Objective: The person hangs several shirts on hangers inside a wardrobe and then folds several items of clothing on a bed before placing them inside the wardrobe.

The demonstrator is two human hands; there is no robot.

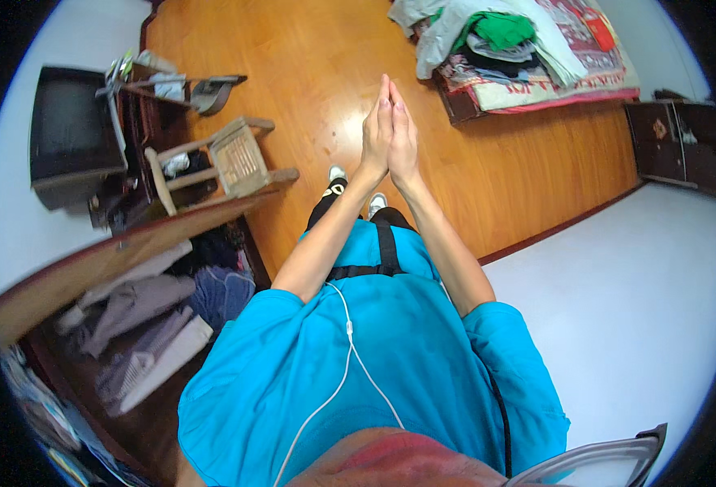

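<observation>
My left hand (375, 137) and my right hand (405, 143) are pressed together in front of my body, fingers straight and side by side, tips pointing away from me. The palms face each other, and nothing shows between them. Both forearms reach out from the short sleeves of a blue shirt (407, 341). A black strap (387, 246) crosses the shirt, and a white earphone cable (350, 332) hangs down its front. Beneath the hands, a wooden floor (309, 79) reflects light. My shoes (377, 204) stand on it.
To the left are a wooden chair (239, 161), a television (75, 122) and a cap (212, 97). Nearer on that side, an open wardrobe (59, 365) holds folded clothes (145, 304). A bed (577, 91) with piled clothes (504, 33) stands ahead right, near a dark cabinet (656, 143).
</observation>
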